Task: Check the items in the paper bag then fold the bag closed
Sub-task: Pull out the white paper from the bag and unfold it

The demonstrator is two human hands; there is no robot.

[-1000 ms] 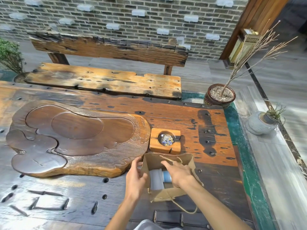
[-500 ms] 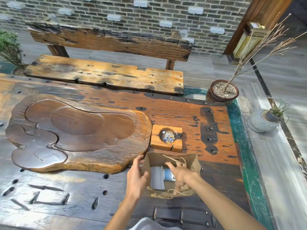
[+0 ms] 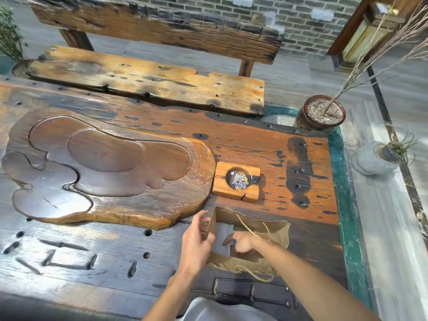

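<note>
Checking is underway: my left hand [image 3: 196,247] pinches the paper bag [image 3: 276,231] rim open, my right hand [image 3: 243,242] reaches inside, its grip unclear. Folding remains.

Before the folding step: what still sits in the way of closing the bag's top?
The right hand is down inside the paper bag, and the left hand holds its left wall open. A twine handle drapes across the opening.

You've got a grey brick wall [image 3: 231,10] w/ plank bench [image 3: 148,77] past the sunlit wood worktop [image 3: 266,144]; pale tile floor [image 3: 382,205] at rt.
</note>
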